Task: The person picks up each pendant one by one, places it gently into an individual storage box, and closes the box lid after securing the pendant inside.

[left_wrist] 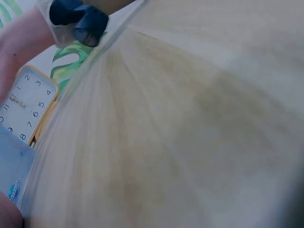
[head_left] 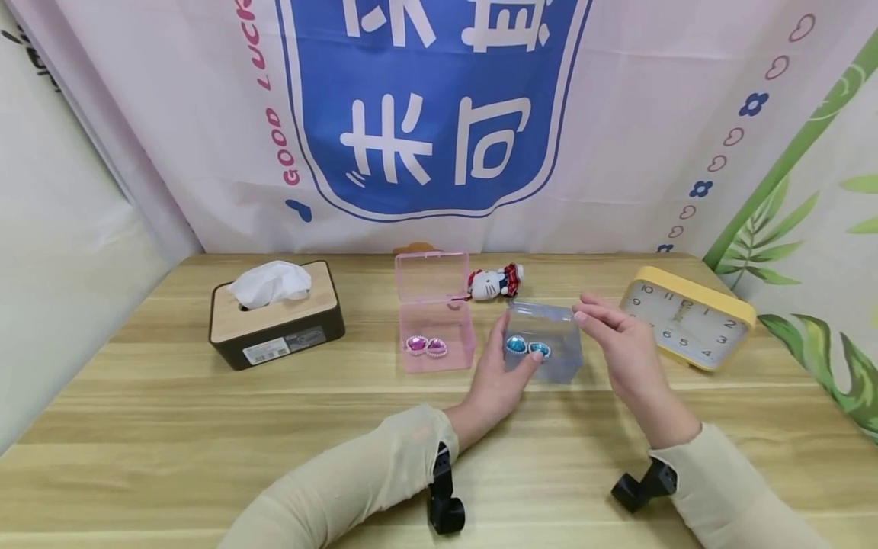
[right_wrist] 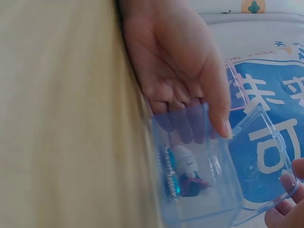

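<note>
My left hand (head_left: 495, 385) grips a clear blue plastic box (head_left: 564, 357) from its left, thumb along the front. Inside sits a blue gem ornament (head_left: 517, 345) with two beaded-rim stones. The right wrist view shows the hinged lid (right_wrist: 259, 164) tilted up from the box, with my right hand (right_wrist: 287, 209) pinching its edge. From above, the right hand (head_left: 627, 354) is at the box's right rim. To the left stands a pink clear box (head_left: 439, 364), lid raised, holding a similar pink ornament (head_left: 416, 345). The left wrist view catches only the blue box's edge (left_wrist: 14, 156).
A tissue box (head_left: 274, 320) stands at the left on the wooden table (head_left: 206, 457). Behind the boxes lies a small white cat doll (head_left: 485, 285). A yellow clock (head_left: 689, 316) leans close to the right hand, and a printed curtain (head_left: 617, 152) hangs at the back.
</note>
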A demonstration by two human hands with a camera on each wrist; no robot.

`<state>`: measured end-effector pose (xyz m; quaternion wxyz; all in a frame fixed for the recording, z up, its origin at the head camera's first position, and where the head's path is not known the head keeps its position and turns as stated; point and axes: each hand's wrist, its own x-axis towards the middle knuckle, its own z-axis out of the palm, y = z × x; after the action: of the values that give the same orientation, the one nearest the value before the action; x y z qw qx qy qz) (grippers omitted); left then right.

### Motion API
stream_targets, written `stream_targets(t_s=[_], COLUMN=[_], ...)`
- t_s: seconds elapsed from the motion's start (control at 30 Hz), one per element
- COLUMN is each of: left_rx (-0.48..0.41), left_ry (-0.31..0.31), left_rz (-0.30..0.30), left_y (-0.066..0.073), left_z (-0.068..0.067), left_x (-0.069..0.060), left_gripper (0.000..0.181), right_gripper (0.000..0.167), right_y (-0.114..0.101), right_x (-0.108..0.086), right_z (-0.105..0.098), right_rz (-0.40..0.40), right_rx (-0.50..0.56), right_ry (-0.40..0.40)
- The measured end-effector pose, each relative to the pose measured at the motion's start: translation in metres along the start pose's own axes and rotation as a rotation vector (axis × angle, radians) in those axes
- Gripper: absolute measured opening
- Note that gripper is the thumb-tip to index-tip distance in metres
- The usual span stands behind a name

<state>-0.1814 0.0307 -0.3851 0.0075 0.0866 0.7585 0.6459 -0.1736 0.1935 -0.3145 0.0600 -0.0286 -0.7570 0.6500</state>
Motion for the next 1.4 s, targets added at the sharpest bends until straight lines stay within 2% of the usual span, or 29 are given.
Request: stream_targets(t_s=[0.23, 0.33, 0.5, 0.67, 0.83, 0.97, 1.23, 1.4], left_rx=[-0.164, -0.228, -0.278, -0.300, -0.290, -0.281, -0.313, -0.292], left_ry=[0.004, -0.003, 0.006, 0.031, 0.043, 0.044, 0.031, 0.028], left_rz=[0.022, 0.028, 0.045, 0.054, 0.036, 0.036, 0.078, 0.059], left_y=[0.004, 0.007, 0.009, 0.008, 0.008, 0.008, 0.005, 0.005], left_z=[-0.001, -0.002, -0.003, 0.001, 0.004, 0.004, 0.007, 0.007], left_x=[-0.001, -0.002, -0.004, -0.005, -0.007, -0.008, -0.007, -0.007], left_gripper=[0.071, 0.068, 0.055, 0.046, 0.046, 0.046, 0.047, 0.048], right_gripper=[0.016, 0.019, 0.033, 0.036, 0.038, 0.036, 0.026, 0.024], right_y=[0.009, 0.012, 0.019, 0.028, 0.033, 0.036, 0.040, 0.041], right_x=[-0.013, -0.017, -0.021, -0.024, -0.026, -0.027, -0.028, -0.029], right_z=[0.002, 0.004, 0.010, 0.020, 0.025, 0.027, 0.029, 0.031], right_rz=[0.059, 0.091, 0.137, 0.141, 0.128, 0.127, 0.136, 0.127], right_rx=[0.093, 0.147, 0.270, 0.328, 0.380, 0.404, 0.403, 0.393], right_ry=[0.028, 0.038, 0.043, 0.107, 0.158, 0.160, 0.176, 0.183])
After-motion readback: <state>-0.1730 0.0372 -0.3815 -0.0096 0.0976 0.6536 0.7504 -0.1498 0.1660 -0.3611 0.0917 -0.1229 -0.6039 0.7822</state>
